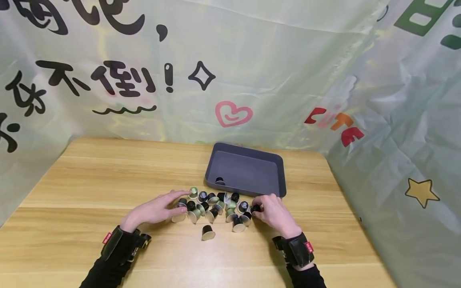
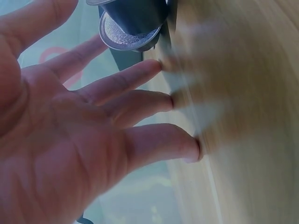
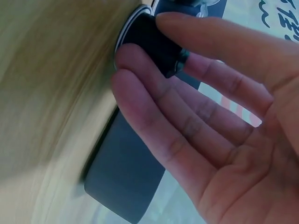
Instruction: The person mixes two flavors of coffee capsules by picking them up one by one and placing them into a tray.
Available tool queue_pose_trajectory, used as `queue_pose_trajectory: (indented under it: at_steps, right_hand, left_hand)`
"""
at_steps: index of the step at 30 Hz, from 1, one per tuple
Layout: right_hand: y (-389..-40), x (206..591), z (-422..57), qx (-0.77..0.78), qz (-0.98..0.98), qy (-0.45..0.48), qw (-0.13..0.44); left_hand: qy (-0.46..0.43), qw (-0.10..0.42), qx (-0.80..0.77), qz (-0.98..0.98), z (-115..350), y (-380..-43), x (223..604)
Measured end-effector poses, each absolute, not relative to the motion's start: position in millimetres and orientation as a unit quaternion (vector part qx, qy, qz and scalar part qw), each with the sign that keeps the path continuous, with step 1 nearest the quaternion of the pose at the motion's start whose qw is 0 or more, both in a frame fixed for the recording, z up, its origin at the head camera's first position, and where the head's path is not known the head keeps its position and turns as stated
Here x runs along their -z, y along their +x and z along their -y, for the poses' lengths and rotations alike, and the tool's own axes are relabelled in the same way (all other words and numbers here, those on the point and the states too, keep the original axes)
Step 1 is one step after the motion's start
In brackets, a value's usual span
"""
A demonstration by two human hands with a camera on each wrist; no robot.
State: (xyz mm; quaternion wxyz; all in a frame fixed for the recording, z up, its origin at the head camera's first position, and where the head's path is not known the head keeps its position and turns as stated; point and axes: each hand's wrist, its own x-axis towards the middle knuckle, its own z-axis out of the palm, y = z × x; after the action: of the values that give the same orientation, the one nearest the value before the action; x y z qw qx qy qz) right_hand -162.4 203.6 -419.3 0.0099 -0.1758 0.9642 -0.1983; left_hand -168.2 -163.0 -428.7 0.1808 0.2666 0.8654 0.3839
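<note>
A cluster of coffee capsules, black, green and silver-rimmed, lies on the table between the hands. My right hand [image 1: 273,212] is at the cluster's right end, its thumb and fingers around a black coffee capsule [image 3: 149,42] that stands at table level. At the left end, my left hand [image 1: 155,210] reaches in with fingers spread and nearly straight, some fingertips down at the tabletop. Dark capsules [image 2: 133,16] lie just past its fingers in the left wrist view; whether the thumb touches one cannot be told. One black-and-cream capsule [image 1: 207,233] lies apart, nearer the person.
Behind the cluster lies a dark grey rectangular tray [image 1: 248,160], with one black capsule [image 1: 220,181] at its near left corner. The wooden table [image 1: 108,172] meets a printed cloth backdrop [image 1: 281,80] at the back and sides.
</note>
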Motion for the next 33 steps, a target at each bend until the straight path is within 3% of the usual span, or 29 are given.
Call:
queue_pose_trajectory:
  at_steps: [8, 23, 33]
  right_hand:
    - [-166, 417, -212, 0.195, -0.954, -0.229, 0.010]
    - [-187, 386, -205, 0.199, -0.933, -0.273, -0.124]
    - [-220, 376, -192, 0.165, -0.942, -0.272, -0.103]
  left_hand:
    - [0.258, 0.187, -0.379, -0.869, 161, -167, 427]
    - [0.249, 0.191, -0.369, -0.875, 158, -165, 425]
    - [0.240, 0.191, -0.369, -0.877, 159, -164, 428]
